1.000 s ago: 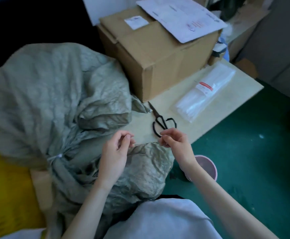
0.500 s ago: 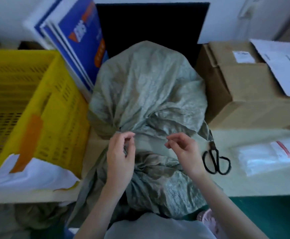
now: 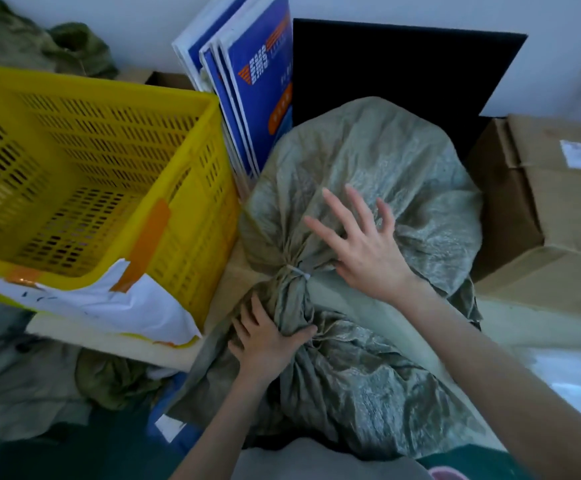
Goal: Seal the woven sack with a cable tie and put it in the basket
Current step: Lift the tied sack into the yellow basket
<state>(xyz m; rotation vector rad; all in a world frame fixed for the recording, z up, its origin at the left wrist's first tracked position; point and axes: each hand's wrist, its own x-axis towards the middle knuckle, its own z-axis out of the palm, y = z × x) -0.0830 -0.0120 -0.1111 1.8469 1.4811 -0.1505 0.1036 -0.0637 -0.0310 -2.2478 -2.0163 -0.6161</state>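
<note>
A stuffed grey-green woven sack (image 3: 386,157) lies on the pale table in the middle of the head view. A white cable tie (image 3: 297,270) cinches its gathered neck. Just below the tie, my left hand (image 3: 265,341) is clenched around the bunched neck fabric. My right hand (image 3: 361,244) rests flat on the sack's bulging body right of the tie, fingers spread. The yellow slotted plastic basket (image 3: 192,188) stands to the left of the sack, its inside bare.
Blue and white flat mailers (image 3: 247,81) lean between basket and sack. A cardboard box (image 3: 552,209) stands at the right, close against the sack. Torn white paper (image 3: 116,303) hangs on the basket's near wall. Crumpled cloth (image 3: 22,375) lies on the floor at lower left.
The view has swung left, bringing the basket into sight. My hands left the pinched fabric: the left now grips the neck under the tie, the right spreads on the sack.
</note>
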